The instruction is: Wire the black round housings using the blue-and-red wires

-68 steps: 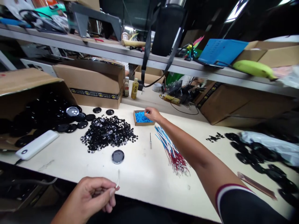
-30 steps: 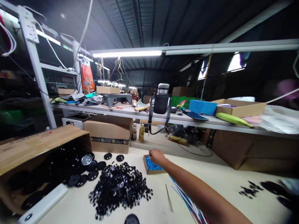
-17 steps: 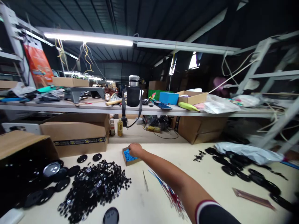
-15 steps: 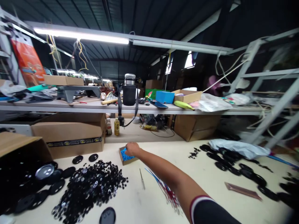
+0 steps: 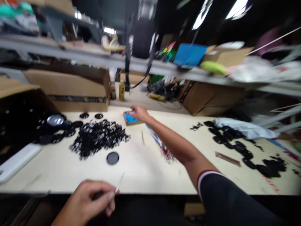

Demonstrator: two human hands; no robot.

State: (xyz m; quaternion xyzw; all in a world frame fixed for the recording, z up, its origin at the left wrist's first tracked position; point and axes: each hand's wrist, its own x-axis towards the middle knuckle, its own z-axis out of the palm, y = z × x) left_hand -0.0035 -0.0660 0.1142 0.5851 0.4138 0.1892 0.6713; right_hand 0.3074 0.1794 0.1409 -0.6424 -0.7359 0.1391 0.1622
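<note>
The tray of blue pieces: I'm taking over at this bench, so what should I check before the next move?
Left hand pinching the thin white strip: ok.
Right hand at the cardboard tray of blue pieces: ok.
Right hand holding a blue piece: cannot tell.
Pile of black rings apart from the tray: ok.
Blue, white and red wire bundle unobstructed by the right forearm: not ok, partly hidden behind it.

Under the right grip, blue pieces fill a brown cardboard tray; blue, white and red wires lie nearby; the left grip pinches a white strip.
</note>
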